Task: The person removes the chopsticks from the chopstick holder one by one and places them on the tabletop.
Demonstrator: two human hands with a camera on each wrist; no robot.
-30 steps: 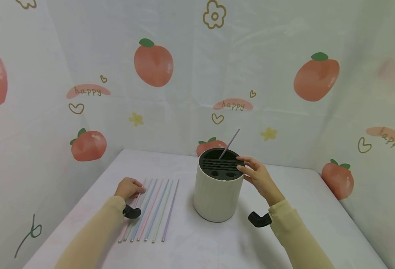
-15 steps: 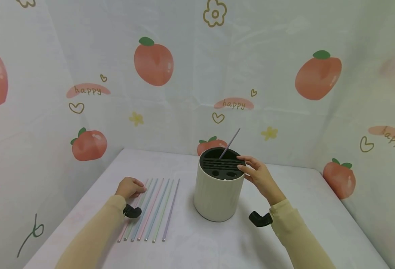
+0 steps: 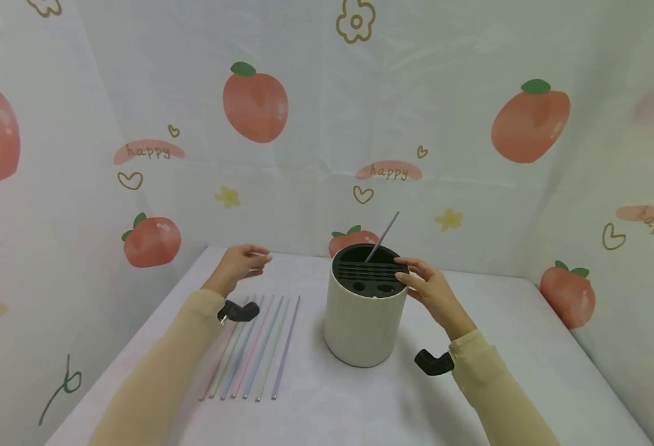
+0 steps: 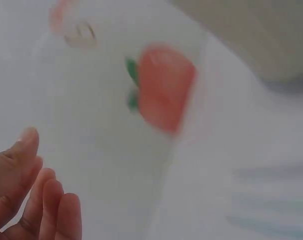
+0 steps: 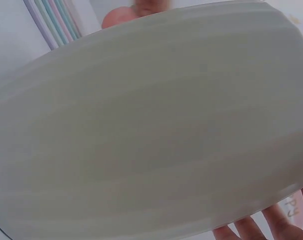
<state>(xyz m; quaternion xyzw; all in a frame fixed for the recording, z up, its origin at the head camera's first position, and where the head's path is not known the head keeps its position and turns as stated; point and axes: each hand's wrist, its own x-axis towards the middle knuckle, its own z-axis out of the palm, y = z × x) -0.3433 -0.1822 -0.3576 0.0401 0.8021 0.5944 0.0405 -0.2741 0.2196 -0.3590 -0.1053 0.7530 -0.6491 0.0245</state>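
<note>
A white, ribbed cylindrical utensil holder [image 3: 363, 334] with a black slotted top stands on the table. One thin purple-grey stick [image 3: 382, 236] leans upright in its large opening. My right hand [image 3: 433, 297] grips the holder's right rim; in the right wrist view its fingers [image 5: 279, 225] show past the holder's edge. My left hand [image 3: 240, 266] is in the air beyond the far ends of several thin pastel sticks [image 3: 260, 353], left of the holder. In the left wrist view, nothing sits between its thumb and loosely bent fingers [image 4: 51, 205]. The sticks lie side by side with silvery near ends.
The white table [image 3: 327, 415] runs back to a fruit-printed cloth [image 3: 299, 186] that hangs behind and at both sides. The holder stands right of the sticks, with a gap between them. Black wrist mounts [image 3: 433, 363] stick out from the sleeves.
My left hand has left the leftmost stick and moved up, forward and to the right. My right hand keeps its hold on the utensil holder. The head view has shifted slightly.
</note>
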